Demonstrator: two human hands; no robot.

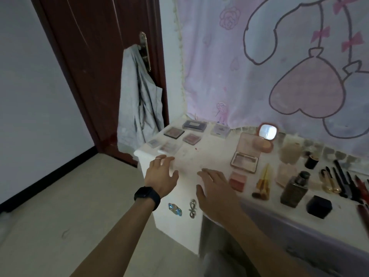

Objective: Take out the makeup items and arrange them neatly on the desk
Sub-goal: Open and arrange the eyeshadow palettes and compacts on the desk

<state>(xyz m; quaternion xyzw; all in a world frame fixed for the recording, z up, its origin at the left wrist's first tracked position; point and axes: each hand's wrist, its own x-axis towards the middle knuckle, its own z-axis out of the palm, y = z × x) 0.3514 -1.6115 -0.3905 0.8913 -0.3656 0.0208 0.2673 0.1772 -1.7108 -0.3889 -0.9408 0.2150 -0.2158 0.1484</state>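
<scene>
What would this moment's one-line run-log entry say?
left hand: open, empty | right hand: open, empty | both at desk front edge | palettes grouped far-left | dark bottle right

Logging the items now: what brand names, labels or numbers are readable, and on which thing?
None can be read in this view.
The dark palette: pale label on the lid, too blurred to read.
The pale palette: small mark on the lid, too blurred.
The glass bottle: no legible label.
The watch: screen dark.

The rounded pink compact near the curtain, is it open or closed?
Open. The pink compact has its lid raised, the mirror inside faces the camera, and the pan below is uncovered.
</scene>
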